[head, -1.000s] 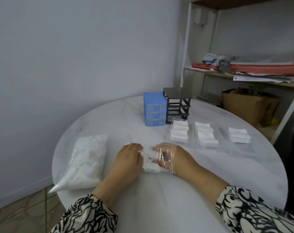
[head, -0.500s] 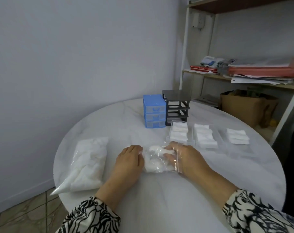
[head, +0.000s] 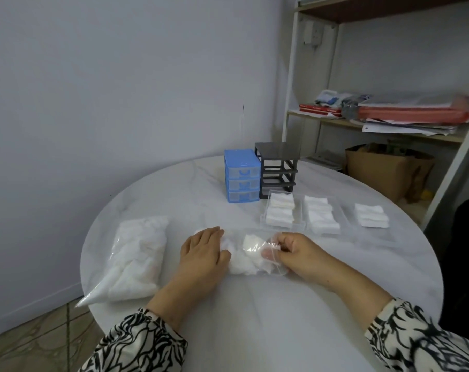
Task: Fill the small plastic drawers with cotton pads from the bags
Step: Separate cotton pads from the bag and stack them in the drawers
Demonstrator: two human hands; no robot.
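Your left hand (head: 204, 250) is lying flat on the crumpled clear bag (head: 251, 255) of white cotton pads (head: 248, 241); your right hand (head: 298, 252) is pinching its open mouth.

Left hand (head: 204, 251) palm down, fingers together and lightly bent, pointing far and right. Right hand (head: 299, 252) just to the right, fingers curled in a pinch, knuckles up. Both forearms reaching in from the near edge, patterned sleeves (head: 136, 345) at the wrists.
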